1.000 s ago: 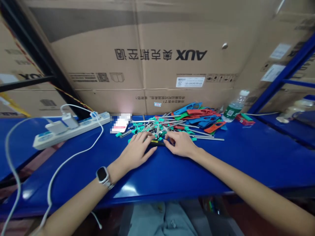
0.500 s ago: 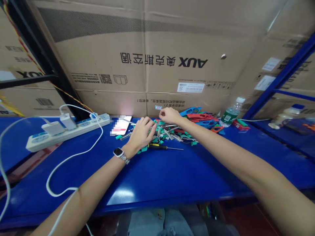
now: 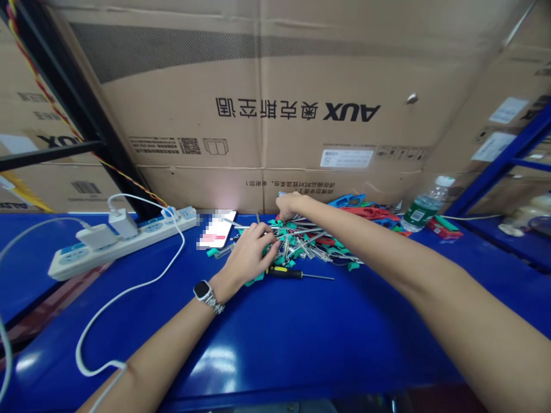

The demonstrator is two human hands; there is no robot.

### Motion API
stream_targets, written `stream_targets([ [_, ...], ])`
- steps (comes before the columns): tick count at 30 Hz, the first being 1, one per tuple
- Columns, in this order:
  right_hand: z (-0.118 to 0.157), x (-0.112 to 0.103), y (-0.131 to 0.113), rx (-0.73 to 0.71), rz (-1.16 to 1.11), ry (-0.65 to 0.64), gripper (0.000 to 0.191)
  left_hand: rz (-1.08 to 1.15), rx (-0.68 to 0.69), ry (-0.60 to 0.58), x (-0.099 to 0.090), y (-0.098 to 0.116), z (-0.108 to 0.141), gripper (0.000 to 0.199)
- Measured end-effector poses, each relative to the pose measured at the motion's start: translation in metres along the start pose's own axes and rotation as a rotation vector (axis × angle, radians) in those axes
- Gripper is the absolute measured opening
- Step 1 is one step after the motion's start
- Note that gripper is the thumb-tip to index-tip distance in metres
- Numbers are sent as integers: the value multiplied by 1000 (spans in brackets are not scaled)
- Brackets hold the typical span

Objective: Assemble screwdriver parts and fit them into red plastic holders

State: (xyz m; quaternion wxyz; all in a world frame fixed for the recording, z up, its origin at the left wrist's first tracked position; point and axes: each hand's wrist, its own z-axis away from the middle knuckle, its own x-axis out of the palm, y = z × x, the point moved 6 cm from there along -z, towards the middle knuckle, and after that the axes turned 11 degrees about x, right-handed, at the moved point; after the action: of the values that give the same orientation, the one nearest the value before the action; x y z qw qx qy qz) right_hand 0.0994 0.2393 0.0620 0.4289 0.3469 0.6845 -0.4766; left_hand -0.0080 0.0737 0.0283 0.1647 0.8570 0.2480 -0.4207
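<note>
My left hand point(image 3: 252, 255), with a watch point(image 3: 202, 291) on its wrist, rests at the left side of a pile of small parts point(image 3: 303, 246). Its fingers are bent and its thumb stands apart; nothing shows in its grasp. The pile mixes green pieces, clear pieces and thin metal rods. At its back edge, beside the carton, my right hand point(image 3: 291, 206) has its fingers closed and pointing down. What they hold, if anything, is hidden; a bit of red shows below the fingertips. In front of the pile lies a black and yellow screwdriver point(image 3: 286, 273).
A phone point(image 3: 219, 229) and a white power strip point(image 3: 129, 235) with cables lie left on the blue table point(image 3: 275, 338). Blue and red plastic tools point(image 3: 365, 211), a water bottle point(image 3: 426, 205) and a red box point(image 3: 443, 229) are at right. A large carton point(image 3: 275, 69) stands behind.
My right hand has lowered from above the pile to its back edge, fingers turned down. My left hand stays at the pile's left side. The view has shifted slightly.
</note>
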Motion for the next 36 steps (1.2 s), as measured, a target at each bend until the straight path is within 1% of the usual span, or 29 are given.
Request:
stream_targets([
  [3, 2, -2, -3, 27, 112, -86, 42, -15, 2, -14, 2, 3, 0, 29],
  [5, 4, -10, -9, 19, 177, -115, 40, -36, 2, -18, 2, 4, 0, 29],
  [7, 4, -21, -18, -25, 241, -114, 36, -52, 0, -25, 3, 5, 0, 29],
  [10, 3, -41, -35, -119, 217, -47, 33, -63, -6, -37, 4, 5, -1, 29],
  [13, 4, -60, -50, -195, 108, 42, 33, -75, -20, -51, 5, 4, -2, 29],
  [15, 10, -71, -60, -252, 43, 97, 34, -81, -30, -61, 6, 4, -3, 29],
  [18, 29, -84, -77, -373, -5, 169, 36, -86, -34, -63, 7, 5, -3, 29],
  [21, 61, -92, -92, -500, 36, 267, 39, -80, -52, -41, 6, 3, -2, 29],
  [24, 98, -89, -98, -623, 93, 307, 40, -29, -99, 39, 1, -2, 2, 30],
  [26, 120, -82, -94, -645, 70, 278, 42, 22, -151, 123, -5, -9, 5, 29],
  [28, 141, -73, -82, -607, -31, 211, 42, 91, -221, 219, -14, -17, 8, 28],
  [29, 151, -68, -75, -563, -102, 175, 41, 140, -262, 272, -20, -21, 11, 28],
  [31, 170, -59, -57, -436, -233, 140, 39, 254, -363, 358, -31, -27, 16, 28],
  [33, 192, -49, -44, -377, -313, 107, 34, 334, -405, 416, -42, -24, 21, 30],
  [34, 203, -44, -40, -377, -334, 93, 32, 359, -392, 429, -47, -19, 24, 30],
  [36, 224, -32, -34, -363, -314, 29, 32, 381, -308, 388, -52, 1, 28, 27],
])
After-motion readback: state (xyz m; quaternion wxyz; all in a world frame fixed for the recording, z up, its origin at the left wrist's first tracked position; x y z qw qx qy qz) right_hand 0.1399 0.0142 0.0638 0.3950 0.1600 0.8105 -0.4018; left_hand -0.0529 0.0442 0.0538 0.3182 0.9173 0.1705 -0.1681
